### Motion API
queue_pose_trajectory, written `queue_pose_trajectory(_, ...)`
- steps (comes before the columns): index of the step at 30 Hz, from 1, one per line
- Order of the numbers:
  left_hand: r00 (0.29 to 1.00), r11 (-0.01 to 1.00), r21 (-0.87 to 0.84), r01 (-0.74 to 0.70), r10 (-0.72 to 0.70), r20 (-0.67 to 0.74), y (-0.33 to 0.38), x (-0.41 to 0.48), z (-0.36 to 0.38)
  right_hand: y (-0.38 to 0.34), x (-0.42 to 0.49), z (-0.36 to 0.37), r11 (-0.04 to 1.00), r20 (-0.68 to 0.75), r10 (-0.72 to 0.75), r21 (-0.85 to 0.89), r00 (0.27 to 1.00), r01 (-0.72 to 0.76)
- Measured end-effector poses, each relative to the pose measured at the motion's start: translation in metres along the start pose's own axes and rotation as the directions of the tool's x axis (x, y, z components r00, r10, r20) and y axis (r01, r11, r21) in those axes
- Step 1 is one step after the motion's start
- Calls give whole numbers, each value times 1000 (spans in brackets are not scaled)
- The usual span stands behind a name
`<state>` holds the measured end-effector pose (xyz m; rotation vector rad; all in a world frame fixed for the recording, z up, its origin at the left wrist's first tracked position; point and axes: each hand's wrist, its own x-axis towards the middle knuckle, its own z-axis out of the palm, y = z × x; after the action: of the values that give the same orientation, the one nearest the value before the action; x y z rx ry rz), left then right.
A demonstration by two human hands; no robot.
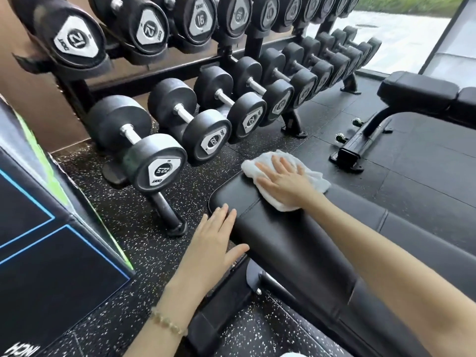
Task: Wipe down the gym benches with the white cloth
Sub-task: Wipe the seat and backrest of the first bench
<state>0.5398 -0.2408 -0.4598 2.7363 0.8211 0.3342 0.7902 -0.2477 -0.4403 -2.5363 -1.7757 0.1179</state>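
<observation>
A black padded gym bench [288,243] runs from the lower right toward the middle of the view. On its far end lies the white cloth [313,180], partly bunched. My right hand [282,179] presses flat on the cloth with fingers spread. My left hand [215,240] rests with straight fingers against the bench's left edge; a beaded bracelet is on that wrist. A second black bench [422,92] stands at the far right.
A two-tier dumbbell rack [260,45] stands close beyond the bench, with several black dumbbells [144,143] on it. Black speckled rubber flooring [134,217] surrounds the bench. A dark box with blue and green lines [49,243] sits at the left. A window [401,34] is at the back.
</observation>
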Motion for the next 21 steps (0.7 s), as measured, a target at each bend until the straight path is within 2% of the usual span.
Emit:
queue_pose_trajectory(5, 999, 995, 96, -8, 4, 43, -7, -4, 3, -12, 44, -1, 995, -8, 100, 6, 995, -100)
queue_pose_trajectory(7, 998, 995, 99, -17, 12, 54, -11, -5, 3, -22, 31, 0, 997, 0, 83, -4, 997, -83)
queue_pose_trajectory(13, 998, 994, 107, -2, -5, 60, -10, -11, 0, -41, -83, 4, 995, 30, -76, 69, 997, 74)
queue_pose_trajectory(18, 997, 997, 73, 27, -32, 65, 0, -15, -3, -22, -171, 5, 989, 90, -146, -23, 985, 148)
queue_pose_trajectory(21, 997, 998, 52, 27, -31, 70, 2, -16, -2, -17, -191, 4, 982, 121, -168, -65, 978, 176)
